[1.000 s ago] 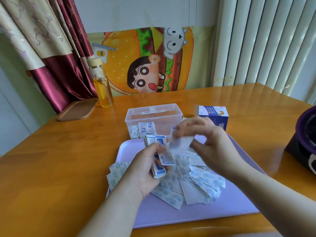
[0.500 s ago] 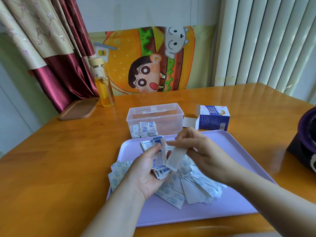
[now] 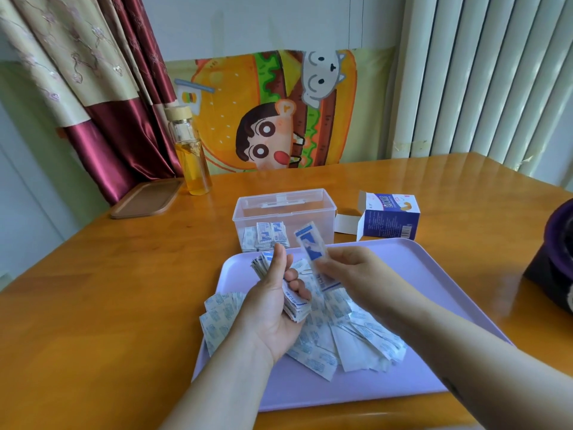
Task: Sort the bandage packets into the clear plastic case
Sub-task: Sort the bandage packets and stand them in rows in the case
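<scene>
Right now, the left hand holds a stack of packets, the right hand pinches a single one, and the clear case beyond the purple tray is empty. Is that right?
Not quite. The clear case is not empty: the head view shows several packets standing inside it. The rest holds: the left hand grips a stack, and the right hand pinches a single packet over the purple tray.

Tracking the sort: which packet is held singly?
The packet pinched in the right hand; the left hand grips a stack, others lie in tray and case.
</scene>
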`<state>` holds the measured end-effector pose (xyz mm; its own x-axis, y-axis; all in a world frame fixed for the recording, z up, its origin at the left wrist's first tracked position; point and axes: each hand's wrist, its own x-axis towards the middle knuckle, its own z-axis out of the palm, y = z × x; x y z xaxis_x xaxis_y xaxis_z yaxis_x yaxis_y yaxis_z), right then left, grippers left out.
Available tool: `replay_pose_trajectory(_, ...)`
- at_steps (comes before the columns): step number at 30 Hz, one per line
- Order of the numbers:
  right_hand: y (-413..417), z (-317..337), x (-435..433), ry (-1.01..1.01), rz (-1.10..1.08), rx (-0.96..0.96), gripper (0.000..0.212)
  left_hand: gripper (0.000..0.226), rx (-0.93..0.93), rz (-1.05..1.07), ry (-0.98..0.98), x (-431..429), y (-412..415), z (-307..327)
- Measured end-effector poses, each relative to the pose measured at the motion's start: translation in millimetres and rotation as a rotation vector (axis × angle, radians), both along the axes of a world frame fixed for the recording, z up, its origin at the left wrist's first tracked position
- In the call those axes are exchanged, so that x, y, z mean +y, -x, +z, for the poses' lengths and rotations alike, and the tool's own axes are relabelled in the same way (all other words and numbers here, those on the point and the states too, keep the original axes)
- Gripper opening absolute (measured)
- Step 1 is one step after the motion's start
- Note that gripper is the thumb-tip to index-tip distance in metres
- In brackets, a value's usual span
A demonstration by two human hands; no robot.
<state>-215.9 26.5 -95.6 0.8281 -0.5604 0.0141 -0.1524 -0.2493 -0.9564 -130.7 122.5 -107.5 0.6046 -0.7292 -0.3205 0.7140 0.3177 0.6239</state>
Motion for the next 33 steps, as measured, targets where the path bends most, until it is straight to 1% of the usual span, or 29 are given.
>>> replay_pose_trajectory(2,-2,3,5,0.072,0.019,-0.012,0.019,0.051,-0.05,-0.048,0.009,1,1,-1)
replay_pose_trajectory(3,-4,4,8,0.109,0.019,-0.008,0.026,0.052,-0.075,-0.077,-0.002,2,2,0)
replay_pose_trajectory(4,-5,4,11,0.135,0.028,-0.002,0.033,0.048,-0.094,-0.103,-0.004,4,4,2)
replay_pose_trajectory(5,-6,4,14,0.16,0.045,0.002,0.036,0.039,-0.097,-0.112,-0.001,5,6,3)
replay_pose_trajectory(7,-8,6,17,0.233,0.058,0.006,0.033,0.021,-0.064,-0.1,0.0,7,8,5)
replay_pose_trajectory(8,-7,7,16,0.306,0.042,0.028,0.039,0.016,-0.028,-0.087,0.0,8,6,4)
replay_pose_trajectory(9,-6,8,13,0.396,0.042,0.055,0.054,0.011,0.005,-0.082,0.003,9,3,5)
replay_pose_trajectory(10,-3,10,10,0.475,0.078,0.077,0.076,0.007,0.026,-0.089,-0.001,10,1,6)
replay_pose_trajectory(12,2,12,5,0.601,0.262,0.116,0.111,0.007,0.01,-0.159,-0.021,11,-4,7)
replay_pose_trajectory(13,3,14,5,0.694,0.355,0.152,0.12,0.012,-0.025,-0.212,-0.038,10,-5,8)
replay_pose_trajectory(14,2,15,7,0.792,0.418,0.185,0.123,0.018,-0.07,-0.268,-0.058,10,-6,9)
replay_pose_trajectory(15,-1,16,8,0.862,0.45,0.197,0.124,0.021,-0.122,-0.317,-0.076,10,-6,9)
replay_pose_trajectory(16,-5,17,6,0.888,0.462,0.187,0.121,0.021,-0.17,-0.351,-0.091,9,-6,10)
replay_pose_trajectory(20,-20,26,-5,0.867,0.459,0.111,0.105,0.019,-0.307,-0.392,-0.115,8,-13,16)
replay_pose_trajectory(23,-30,34,-14,0.972,0.413,0.082,0.105,0.017,-0.383,-0.421,-0.133,5,-22,23)
replay_pose_trajectory(25,-36,42,-16,1.0,0.433,0.071,0.109,0.027,-0.455,-0.41,-0.148,1,-29,28)
replay_pose_trajectory(26,-38,48,-16,1.0,0.443,0.073,0.109,0.031,-0.494,-0.408,-0.171,0,-32,32)
replay_pose_trajectory(27,-41,55,-18,0.999,0.446,0.071,0.105,0.03,-0.533,-0.413,-0.195,-2,-37,36)
replay_pose_trajectory(29,-47,70,-22,0.953,0.442,0.029,0.09,0.022,-0.58,-0.445,-0.236,-4,-48,44)
replay_pose_trajectory(31,-55,86,-31,0.815,0.421,-0.031,0.068,0.013,-0.613,-0.509,-0.244,-5,-63,53)
replay_pose_trajectory(33,-65,98,-45,0.695,0.394,-0.059,0.048,0.014,-0.674,-0.59,-0.258,-9,-79,63)
